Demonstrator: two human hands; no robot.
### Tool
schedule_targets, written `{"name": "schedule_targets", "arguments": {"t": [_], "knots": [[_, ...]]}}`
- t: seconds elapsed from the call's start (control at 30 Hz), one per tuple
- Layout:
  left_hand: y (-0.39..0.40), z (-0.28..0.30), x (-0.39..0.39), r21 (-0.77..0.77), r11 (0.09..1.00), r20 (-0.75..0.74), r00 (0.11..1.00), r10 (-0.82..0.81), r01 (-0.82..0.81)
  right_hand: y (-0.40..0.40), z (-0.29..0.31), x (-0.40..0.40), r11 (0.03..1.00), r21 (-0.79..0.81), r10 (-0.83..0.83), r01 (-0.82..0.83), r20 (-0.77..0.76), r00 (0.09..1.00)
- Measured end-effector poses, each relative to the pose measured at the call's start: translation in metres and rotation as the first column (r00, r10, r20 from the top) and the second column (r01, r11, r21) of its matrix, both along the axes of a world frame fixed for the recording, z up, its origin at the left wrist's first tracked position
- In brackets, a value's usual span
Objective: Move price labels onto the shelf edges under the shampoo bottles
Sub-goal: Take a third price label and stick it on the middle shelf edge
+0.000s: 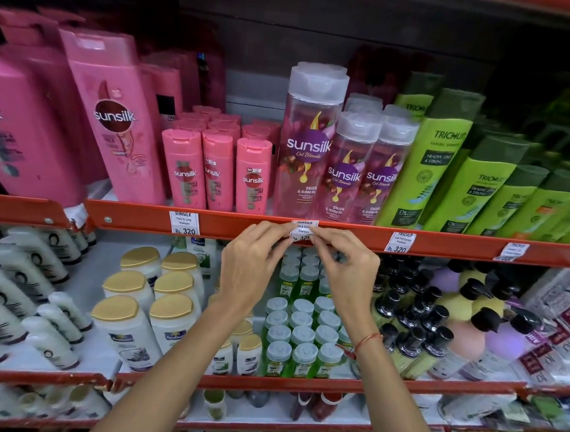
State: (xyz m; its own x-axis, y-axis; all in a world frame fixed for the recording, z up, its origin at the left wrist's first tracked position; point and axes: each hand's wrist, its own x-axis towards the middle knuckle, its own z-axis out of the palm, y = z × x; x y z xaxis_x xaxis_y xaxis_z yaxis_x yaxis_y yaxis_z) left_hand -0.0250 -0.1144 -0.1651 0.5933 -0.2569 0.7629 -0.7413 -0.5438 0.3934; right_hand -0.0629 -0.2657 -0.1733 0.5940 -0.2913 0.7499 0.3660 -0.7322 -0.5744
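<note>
Two hands at frame centre, both pinching one white label (304,230) against the red shelf edge (348,234). Left hand (253,258) with fingers (281,230) closed on the label's left side; right hand (347,268) with fingers (315,239) closed on its lower right corner. Label touching the edge, printed "SUNSILK" and "Shampoo", the price partly covered by the fingertips. Red thread (366,340) around the right wrist.

Directly above the label, three clear Sunsilk Oil Blends bottles (345,172), one tall and two shorter. Left of those, small pink bottles (213,172) in a row, then tall pink bottles (117,121) toward the upper left of the frame. Green Trichup bottles (445,164) toward the upper right.

Three more labels on the same edge: Sunsilk label (184,222) left of centre reading "Rs. 320", Trichup label (399,241) right of centre reading "Rs. 320", and far label (514,251) near the right border, blurred and unreadable.

Below the edge, a lower shelf (301,383) packed with goods: gold-capped white bottles (140,307) left of the arms, small green bottles (299,335) between the forearms, black-capped bottles (420,322) to the right, white bottles with dark print (25,288) at the left border.
</note>
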Motion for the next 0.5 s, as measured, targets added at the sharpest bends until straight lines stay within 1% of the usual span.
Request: {"name": "schedule_targets", "arguments": {"t": [0.17, 0.5], "knots": [[0.000, -0.006, 0.006, -0.002, 1.000, 0.058, 0.998, -0.002, 0.002, -0.002, -0.006, 0.003, 1.000, -0.010, 0.013, -0.013, 0.024, 1.000], [-0.002, -0.017, 0.013, 0.037, 0.999, 0.120, 0.993, -0.001, -0.003, -0.007, -0.018, 0.005, 0.993, -0.115, 0.009, -0.003, 0.058, 0.998]]}}
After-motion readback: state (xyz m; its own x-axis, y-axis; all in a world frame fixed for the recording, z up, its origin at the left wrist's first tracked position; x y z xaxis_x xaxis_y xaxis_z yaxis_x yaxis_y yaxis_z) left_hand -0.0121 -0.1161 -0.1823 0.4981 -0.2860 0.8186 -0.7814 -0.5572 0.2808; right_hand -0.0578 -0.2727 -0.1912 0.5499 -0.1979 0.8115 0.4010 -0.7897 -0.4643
